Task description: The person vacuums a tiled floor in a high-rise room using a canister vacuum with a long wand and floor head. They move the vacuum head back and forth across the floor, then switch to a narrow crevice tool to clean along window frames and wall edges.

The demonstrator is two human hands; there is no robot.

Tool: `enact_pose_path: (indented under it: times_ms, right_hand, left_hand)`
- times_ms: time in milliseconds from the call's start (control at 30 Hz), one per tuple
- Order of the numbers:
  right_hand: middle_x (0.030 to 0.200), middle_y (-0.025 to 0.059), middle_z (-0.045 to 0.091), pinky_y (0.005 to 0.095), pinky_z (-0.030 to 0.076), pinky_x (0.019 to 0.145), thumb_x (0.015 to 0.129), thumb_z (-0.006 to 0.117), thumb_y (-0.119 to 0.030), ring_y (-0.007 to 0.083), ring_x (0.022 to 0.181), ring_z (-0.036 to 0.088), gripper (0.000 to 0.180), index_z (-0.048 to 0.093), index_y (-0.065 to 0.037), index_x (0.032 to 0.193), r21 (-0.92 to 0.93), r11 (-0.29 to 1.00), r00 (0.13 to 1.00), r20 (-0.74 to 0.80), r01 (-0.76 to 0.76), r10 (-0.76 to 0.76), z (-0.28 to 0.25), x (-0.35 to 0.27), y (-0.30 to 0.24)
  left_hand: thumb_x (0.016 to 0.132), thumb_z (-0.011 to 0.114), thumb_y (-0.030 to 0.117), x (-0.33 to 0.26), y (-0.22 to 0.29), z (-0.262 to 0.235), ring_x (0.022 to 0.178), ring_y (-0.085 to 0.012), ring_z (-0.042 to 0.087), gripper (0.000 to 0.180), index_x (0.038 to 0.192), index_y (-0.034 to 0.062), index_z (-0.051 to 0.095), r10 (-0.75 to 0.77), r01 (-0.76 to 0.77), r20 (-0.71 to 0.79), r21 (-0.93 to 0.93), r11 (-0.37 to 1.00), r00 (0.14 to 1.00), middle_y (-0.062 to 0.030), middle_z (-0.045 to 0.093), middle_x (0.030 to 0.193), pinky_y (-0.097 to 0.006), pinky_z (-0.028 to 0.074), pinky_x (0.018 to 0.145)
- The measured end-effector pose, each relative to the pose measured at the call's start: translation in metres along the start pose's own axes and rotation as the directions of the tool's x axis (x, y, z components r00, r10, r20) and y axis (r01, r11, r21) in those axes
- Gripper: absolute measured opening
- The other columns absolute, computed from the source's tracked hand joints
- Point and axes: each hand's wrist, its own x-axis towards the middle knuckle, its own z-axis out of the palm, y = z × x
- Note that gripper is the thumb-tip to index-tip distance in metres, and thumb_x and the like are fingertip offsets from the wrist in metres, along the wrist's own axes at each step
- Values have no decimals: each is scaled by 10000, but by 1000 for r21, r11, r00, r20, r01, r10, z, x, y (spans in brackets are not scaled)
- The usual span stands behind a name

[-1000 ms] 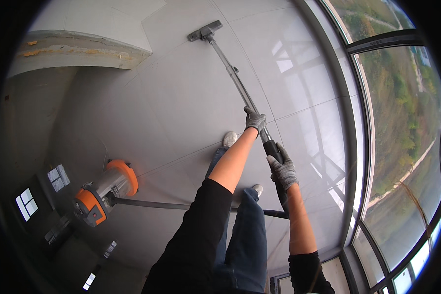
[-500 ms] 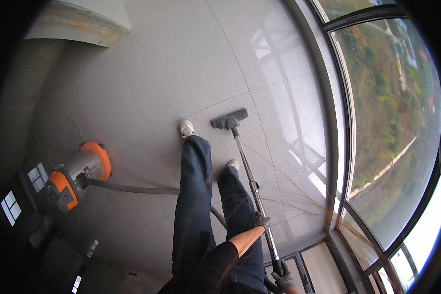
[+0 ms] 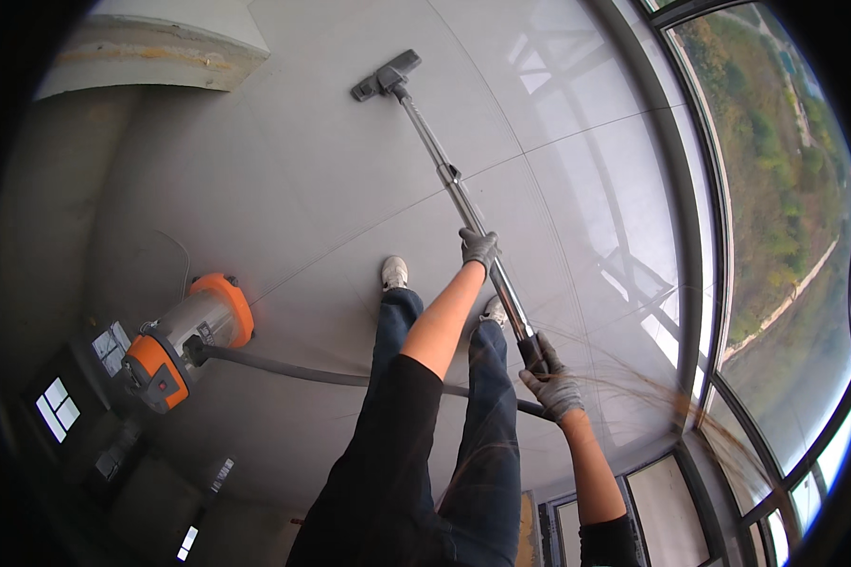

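The hose (image 3: pixel 303 371) trails behind my legs, so I judge a backward step could snag it and tug the orange vacuum canister (image 3: pixel 187 340). My right hand (image 3: pixel 550 383) clenches the wand's (image 3: pixel 463 203) grip end and my left hand (image 3: pixel 478 248) wraps the tube mid-shaft, the floor nozzle (image 3: pixel 385 75) far ahead on grey tile (image 3: pixel 284 189).

Open tiled floor (image 3: pixel 331 180) ahead; vacuum canister (image 3: pixel 184 340) and hose (image 3: pixel 293 370) left.
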Motion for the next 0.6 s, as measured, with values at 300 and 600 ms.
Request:
enact_pose_path:
  times_ms: [300,600]
  right_hand:
    - [1322,204,542,362,428,990,792,758,-252,280,1217,536,905,223,-198,1521,-299,945,990,83,133,-113,102,81,-40]
    - [1093,115,674,346,510,876,758,762,-212,217,1004,645,894,266,-108,1494,-272,868,878,129,-415,461,-39,-295,170]
  left_hand:
    - [856,589,301,59,29,-89,722,-328,664,495,1154,6,327,262,-140,-193,484,863,946,-204,638,905,-430,560,626]
    - [853,667,385,-349,-326,9,765,-333,641,588,1181,47,315,-376,336,12,421,843,927,-138,629,859,-447,512,628]
